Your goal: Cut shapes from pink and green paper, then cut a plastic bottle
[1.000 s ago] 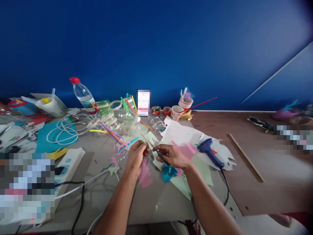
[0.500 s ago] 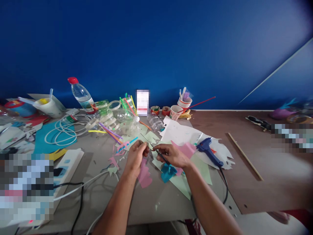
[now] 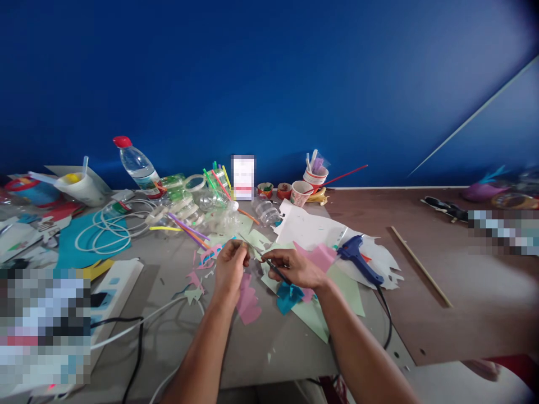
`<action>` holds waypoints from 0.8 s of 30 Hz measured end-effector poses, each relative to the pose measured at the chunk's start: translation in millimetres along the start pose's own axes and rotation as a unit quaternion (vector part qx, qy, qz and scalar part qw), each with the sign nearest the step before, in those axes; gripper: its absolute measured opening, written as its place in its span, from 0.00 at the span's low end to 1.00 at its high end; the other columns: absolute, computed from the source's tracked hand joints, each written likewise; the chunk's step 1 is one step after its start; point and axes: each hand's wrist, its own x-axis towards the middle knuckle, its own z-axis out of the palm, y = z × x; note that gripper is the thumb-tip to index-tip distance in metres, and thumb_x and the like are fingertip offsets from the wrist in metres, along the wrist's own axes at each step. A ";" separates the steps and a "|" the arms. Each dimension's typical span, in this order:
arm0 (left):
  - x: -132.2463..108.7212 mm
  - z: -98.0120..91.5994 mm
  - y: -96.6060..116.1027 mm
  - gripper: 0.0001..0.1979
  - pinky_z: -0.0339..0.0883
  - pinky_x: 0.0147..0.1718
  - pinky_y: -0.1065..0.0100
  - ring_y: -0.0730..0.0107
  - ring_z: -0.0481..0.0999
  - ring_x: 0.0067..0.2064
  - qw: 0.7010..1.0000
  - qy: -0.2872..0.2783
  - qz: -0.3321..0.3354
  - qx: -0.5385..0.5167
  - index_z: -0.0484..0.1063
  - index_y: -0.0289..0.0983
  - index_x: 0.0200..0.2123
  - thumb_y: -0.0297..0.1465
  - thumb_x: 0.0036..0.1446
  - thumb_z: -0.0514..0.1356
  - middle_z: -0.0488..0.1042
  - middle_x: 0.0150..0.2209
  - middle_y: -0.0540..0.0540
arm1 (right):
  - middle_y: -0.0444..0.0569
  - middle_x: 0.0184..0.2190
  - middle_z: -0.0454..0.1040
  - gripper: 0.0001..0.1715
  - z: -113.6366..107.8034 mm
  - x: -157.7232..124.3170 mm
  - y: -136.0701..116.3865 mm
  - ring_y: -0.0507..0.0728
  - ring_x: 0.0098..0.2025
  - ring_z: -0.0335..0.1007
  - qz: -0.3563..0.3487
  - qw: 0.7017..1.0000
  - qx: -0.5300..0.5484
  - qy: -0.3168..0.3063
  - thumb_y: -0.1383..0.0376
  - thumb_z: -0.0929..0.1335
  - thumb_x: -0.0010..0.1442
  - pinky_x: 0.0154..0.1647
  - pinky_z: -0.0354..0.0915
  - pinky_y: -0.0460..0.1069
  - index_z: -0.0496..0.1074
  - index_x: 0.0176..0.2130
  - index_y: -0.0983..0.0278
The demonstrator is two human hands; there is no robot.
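Observation:
My right hand (image 3: 297, 266) is closed round a pair of scissors (image 3: 275, 269), whose thin blades point up and left towards my other hand. My left hand (image 3: 231, 258) is pinched closed beside the blade tips; what sits between its fingertips is too small to make out. Below the hands lie a pink paper piece (image 3: 248, 303) with a wavy edge and a crumpled blue paper shape (image 3: 289, 297). Pale green sheets (image 3: 311, 320) spread under my right hand. Pink and green scraps (image 3: 194, 294) are scattered left of my left wrist.
A blue glue gun (image 3: 360, 261) rests on torn white paper (image 3: 307, 224) at the right. Plastic bottle pieces (image 3: 189, 207), paper cups (image 3: 301, 193) and a tilted water bottle (image 3: 137, 165) line the back. A power strip (image 3: 122, 286) with cables stands left; a wooden stick (image 3: 421, 266) lies right.
My left hand has shifted slightly left, away from the scissors, and the gap between the hands is wider. My right hand stays nearly in place. The whole view has moved slightly.

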 end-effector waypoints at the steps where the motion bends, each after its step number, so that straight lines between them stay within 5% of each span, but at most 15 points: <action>1: -0.1 0.2 0.1 0.11 0.53 0.21 0.73 0.78 0.60 0.21 1.000 0.000 -0.003 0.000 0.67 0.37 0.22 0.36 0.48 0.64 0.63 0.18 0.55 | 0.38 0.19 0.58 0.17 -0.1 0.0 0.2 0.46 0.22 0.50 0.000 1.000 -0.002 0.000 0.66 0.69 0.52 0.21 0.50 0.43 0.75 0.42 0.69; 24: -1.5 0.6 2.0 0.11 0.54 0.21 0.74 0.78 0.61 0.22 0.997 -0.016 -0.051 -0.062 0.67 0.37 0.23 0.34 0.44 0.66 0.65 0.19 0.55 | 0.42 0.23 0.64 0.21 1.6 1.8 4.4 0.48 0.25 0.56 0.023 1.000 0.004 0.010 0.64 0.68 0.53 0.25 0.54 0.44 0.75 0.46 0.70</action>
